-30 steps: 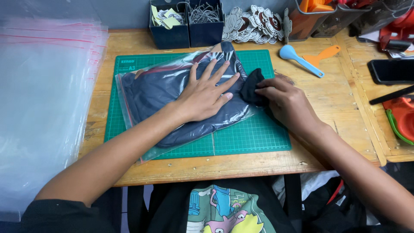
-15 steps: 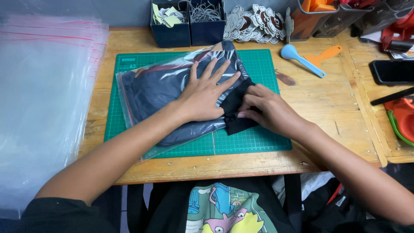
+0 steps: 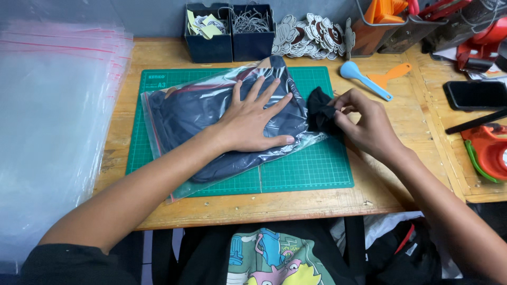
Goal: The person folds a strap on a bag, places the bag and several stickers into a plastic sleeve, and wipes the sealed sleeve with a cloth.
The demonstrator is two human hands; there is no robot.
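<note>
The left hand lies flat and spread, fingers wide, pressing down on a clear plastic bag that holds a folded dark garment. The bag rests slantwise on a green cutting mat in the middle of the wooden bench; its lower left corner runs past the mat's front edge toward the bench's near edge, and its upper end reaches the mat's back edge just below two dark bins. The right hand is closed in a pinch on a bunched black piece of fabric that sticks out of the bag's right end, near the mat's right edge.

To the right of the mat there is a strip of bare wood, then a blue scoop and an orange scraper lying touching each other near the back. Farther right, on a second surface, sit a black phone and an orange tool, well apart from the hands. A pile of round printed tags lies behind the mat beside the bins. On the left, a stack of clear bags with red seal strips overlaps the bench's left edge, just beside the mat. The front right part of the mat is uncovered, as is the bench's near strip
</note>
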